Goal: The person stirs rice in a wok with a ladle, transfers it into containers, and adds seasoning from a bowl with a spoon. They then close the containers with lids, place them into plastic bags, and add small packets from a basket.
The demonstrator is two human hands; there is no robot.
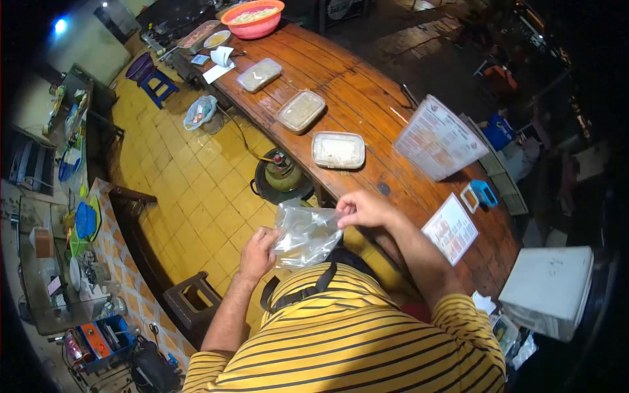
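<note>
A clear plastic bag (pixel 304 237) is stretched between my two hands in front of my waist. My left hand (pixel 259 252) is closed on the bag's left side. On the other side, my right hand (pixel 367 211) pinches the bag's upper right edge between thumb and fingers. Just beyond my hands, on the wooden table (pixel 357 78), sits a lidded food container (pixel 338 150). A second lidded container (pixel 301 111) and a third (pixel 259 74) stand in a row farther along the table's edge.
A menu board (pixel 440 139) stands at the right, near a flat menu sheet (pixel 451 229) and a blue holder (pixel 483 194). A red basin (pixel 253 19) is at the far end. On the floor are a gas cylinder (pixel 283 173), a lined bin (pixel 202 114) and a brown stool (pixel 192 298).
</note>
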